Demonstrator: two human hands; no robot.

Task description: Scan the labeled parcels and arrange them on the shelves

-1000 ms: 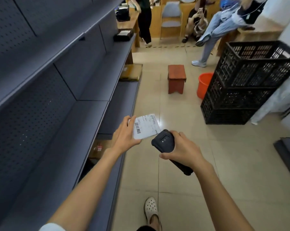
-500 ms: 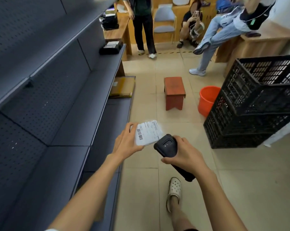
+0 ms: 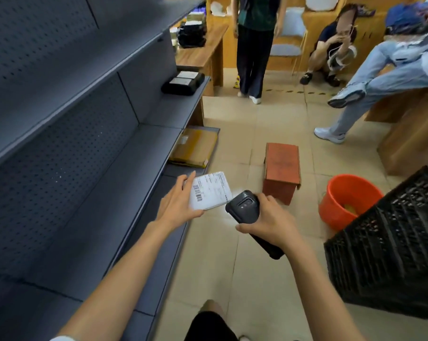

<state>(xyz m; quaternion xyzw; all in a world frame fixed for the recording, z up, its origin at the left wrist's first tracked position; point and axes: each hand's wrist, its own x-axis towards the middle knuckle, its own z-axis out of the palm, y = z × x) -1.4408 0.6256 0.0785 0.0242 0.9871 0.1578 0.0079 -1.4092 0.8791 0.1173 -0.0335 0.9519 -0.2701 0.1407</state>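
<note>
My left hand (image 3: 177, 205) holds a small flat white parcel (image 3: 211, 190) by its left edge, its barcode label facing up. My right hand (image 3: 265, 221) grips a black handheld scanner (image 3: 244, 206) just right of the parcel, its head close to the parcel's lower right corner. Grey metal shelves (image 3: 124, 168) run along my left. A black parcel with white labels (image 3: 183, 82) lies on the far end of the middle shelf. A yellow-brown parcel (image 3: 194, 147) lies on the lowest shelf ahead.
A red-brown wooden stool (image 3: 281, 172) stands on the tiled floor ahead, an orange bucket (image 3: 348, 200) to its right. Stacked black plastic crates (image 3: 390, 247) are at my right. Three people are at the far end near wooden desks (image 3: 203, 52).
I have walked forward along the shelves; the stool, bucket and crates are closer. Both hands keep the parcel and scanner together in the same hold.
</note>
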